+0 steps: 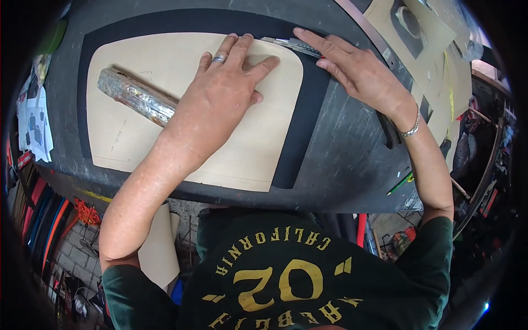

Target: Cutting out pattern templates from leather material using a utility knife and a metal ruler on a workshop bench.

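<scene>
A tan cardboard pattern (132, 132) with rounded upper corners lies flat on a larger sheet of black material (297, 137). My left hand (225, 82) presses down on the pattern near its top edge, fingers spread, a ring on one of them. Under and beside that wrist rests a long bar (135, 96) wrapped in shiny tape. My right hand (357, 71) grips a utility knife (300, 47), its blade pointing left along the pattern's top edge near the upper right corner. The fingers partly hide the knife's handle.
A dark worktable (352, 148) lies beneath everything. A metal ruler (366, 27) and more cardboard pieces (440, 82) lie at the right, with a roll of tape (408, 22). A green pencil (400, 183) is near the front edge. Rolls of material (47, 220) stand below left.
</scene>
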### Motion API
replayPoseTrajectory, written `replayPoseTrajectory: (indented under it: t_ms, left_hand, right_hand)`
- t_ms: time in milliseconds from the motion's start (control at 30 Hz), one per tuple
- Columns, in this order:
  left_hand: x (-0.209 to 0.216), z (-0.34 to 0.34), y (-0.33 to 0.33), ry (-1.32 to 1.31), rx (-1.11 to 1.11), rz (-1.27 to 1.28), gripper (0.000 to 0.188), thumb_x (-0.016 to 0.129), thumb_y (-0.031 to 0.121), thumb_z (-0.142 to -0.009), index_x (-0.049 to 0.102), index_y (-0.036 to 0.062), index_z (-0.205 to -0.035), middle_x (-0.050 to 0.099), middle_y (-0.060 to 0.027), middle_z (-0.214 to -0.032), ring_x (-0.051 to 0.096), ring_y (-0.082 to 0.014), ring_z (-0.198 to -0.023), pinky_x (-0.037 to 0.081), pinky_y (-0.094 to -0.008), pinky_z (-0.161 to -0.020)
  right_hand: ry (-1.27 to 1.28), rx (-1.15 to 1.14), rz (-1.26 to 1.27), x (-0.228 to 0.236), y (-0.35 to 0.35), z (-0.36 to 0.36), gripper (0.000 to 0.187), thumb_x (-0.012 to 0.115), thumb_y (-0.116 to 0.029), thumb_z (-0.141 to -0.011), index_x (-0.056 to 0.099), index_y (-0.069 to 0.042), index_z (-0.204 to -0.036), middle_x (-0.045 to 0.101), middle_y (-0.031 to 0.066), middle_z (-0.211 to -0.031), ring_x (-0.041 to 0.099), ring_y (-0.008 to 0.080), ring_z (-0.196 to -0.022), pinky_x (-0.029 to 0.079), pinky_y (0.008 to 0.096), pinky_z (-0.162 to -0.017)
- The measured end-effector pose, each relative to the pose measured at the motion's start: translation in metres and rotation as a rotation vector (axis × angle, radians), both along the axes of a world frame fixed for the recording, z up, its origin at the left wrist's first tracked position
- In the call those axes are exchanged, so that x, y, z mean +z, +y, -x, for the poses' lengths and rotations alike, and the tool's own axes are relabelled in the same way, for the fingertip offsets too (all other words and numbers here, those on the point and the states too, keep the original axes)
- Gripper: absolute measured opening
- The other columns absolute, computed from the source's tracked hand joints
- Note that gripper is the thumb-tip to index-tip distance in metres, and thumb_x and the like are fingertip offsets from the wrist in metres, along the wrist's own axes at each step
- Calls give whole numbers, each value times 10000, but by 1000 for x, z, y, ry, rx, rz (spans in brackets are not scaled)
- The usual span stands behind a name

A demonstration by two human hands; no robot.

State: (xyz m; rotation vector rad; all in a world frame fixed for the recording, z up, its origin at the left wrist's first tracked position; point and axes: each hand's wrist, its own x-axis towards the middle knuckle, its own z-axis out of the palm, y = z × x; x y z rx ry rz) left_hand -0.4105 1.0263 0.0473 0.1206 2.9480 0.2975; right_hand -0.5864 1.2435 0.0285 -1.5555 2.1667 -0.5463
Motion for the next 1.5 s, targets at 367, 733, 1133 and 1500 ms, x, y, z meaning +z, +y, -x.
replayPoseTrajectory:
  t_ms: [367,733,1133,1500]
  left_hand:
    - [0,0,1,-36,15,5,535,689,208,-950,561,224,-1469,432,-120,-1573,377,-344,-1498,384,-488,-1217]
    - [1,3,1,-4,16,2,528,702,174,-934,580,213,-1447,458,-115,-1549,415,-342,-1471,420,-443,-1199]
    - [10,12,0,-15,-69,124,467,668,125,-970,586,178,-1427,545,-110,-1405,589,-313,-1271,530,-407,-1079]
    - [7,15,7,23,-140,140,498,671,115,-968,553,114,-1452,545,-104,-1440,516,-301,-1354,493,-374,-1118]
  right_hand:
    - [47,58,22,-8,1,10,541,575,-108,-1039,515,-339,-1524,590,79,-1026,585,241,-712,503,389,-673]
    - [31,33,-40,0,-1,3,548,551,-114,-1054,479,-347,-1544,588,89,-1043,589,243,-703,503,419,-675]
    - [10,53,-4,-1,5,3,566,548,-69,-1048,479,-322,-1549,545,92,-994,554,225,-680,471,402,-638]
    - [74,-49,29,3,20,-15,659,566,57,-983,514,-303,-1533,532,91,-957,574,242,-677,512,392,-650]
